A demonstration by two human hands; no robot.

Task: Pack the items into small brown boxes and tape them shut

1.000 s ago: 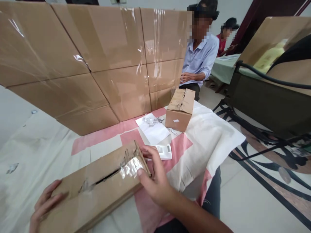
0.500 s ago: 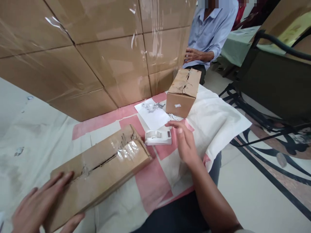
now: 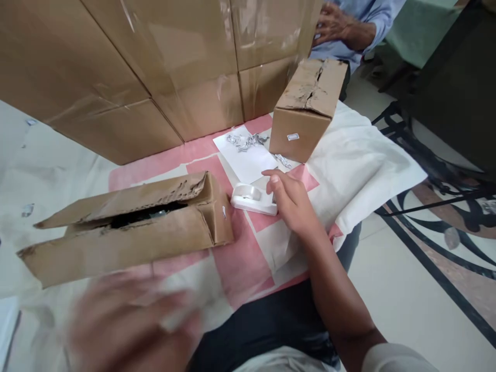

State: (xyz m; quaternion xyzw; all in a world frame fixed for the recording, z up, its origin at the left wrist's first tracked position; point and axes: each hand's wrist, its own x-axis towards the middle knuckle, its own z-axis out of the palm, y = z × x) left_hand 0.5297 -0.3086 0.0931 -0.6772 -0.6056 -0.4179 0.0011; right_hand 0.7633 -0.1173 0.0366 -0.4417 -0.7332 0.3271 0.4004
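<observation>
A long cardboard box (image 3: 155,243) lies at the left, its top flaps raised over a dark gap. My left hand (image 3: 135,320), smeared by motion, is in front of that box near the bottom edge, apart from it. A white tape dispenser (image 3: 253,205) sits just right of the box. My right hand (image 3: 292,201) is at the dispenser's right end, its fingers bent over the cutter end; what they grip, if anything, is hidden. Beyond it lies a white paper (image 3: 248,160) with crumpled silvery scraps (image 3: 248,141) on it.
Stacked, taped cartons (image 3: 201,103) stand along the back. A smaller cardboard box (image 3: 300,132) with torn top tape is at the back right. Another person's hands (image 3: 333,26) are behind it. A black metal chair frame (image 3: 399,124) stands at the right, beyond the cloth (image 3: 372,150).
My left hand has left the long box and moved right, toward me. The box has turned and its flaps have opened. My right hand has come to the dispenser. The view has tilted down.
</observation>
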